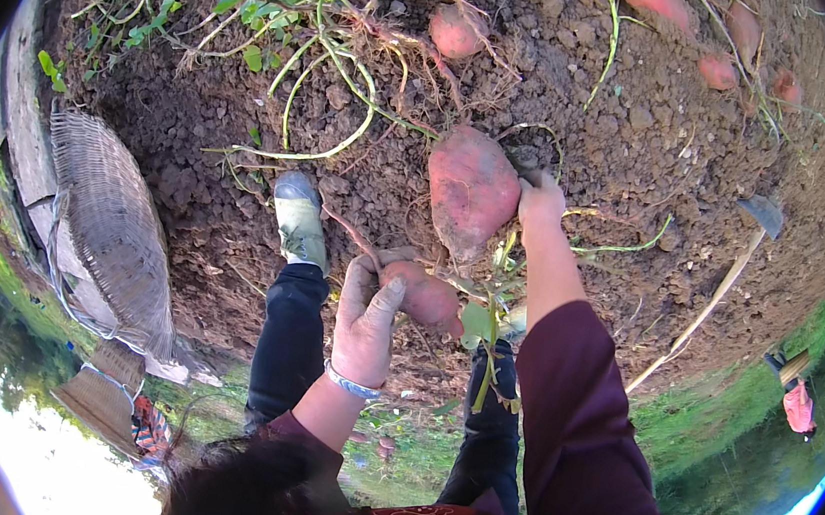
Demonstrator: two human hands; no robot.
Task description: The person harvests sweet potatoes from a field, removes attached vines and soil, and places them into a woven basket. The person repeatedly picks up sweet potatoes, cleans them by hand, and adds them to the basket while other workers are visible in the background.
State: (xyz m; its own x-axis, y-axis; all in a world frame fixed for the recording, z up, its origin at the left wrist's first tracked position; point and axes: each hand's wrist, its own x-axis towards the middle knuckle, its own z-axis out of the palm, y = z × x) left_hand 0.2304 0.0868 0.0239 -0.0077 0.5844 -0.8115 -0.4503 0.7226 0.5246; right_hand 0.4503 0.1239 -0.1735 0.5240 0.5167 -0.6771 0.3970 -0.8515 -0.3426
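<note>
A reddish sweet potato [423, 296] is in my left hand [364, 320], its thin root tail rising past my thumb and fingers. Above it, a much larger sweet potato [473, 185], dusted with soil, stands over the dug ground. My right hand [541, 203] grips its right side, the fingertips partly hidden in shadow. A cut green stem with leaves [490, 341] hangs just below, between my two arms. Long pale-green vines [348, 153] trail leftward from the large root's top.
Leafy vines [235, 5] and more sweet potatoes [455, 32] lie on the loose soil [619, 158]. At left rests a woven basket [116, 211]. A long-handled hoe [713, 304] lies at right. Another person [798, 404] is far off on grass. My shoe [300, 215] stands on the soil.
</note>
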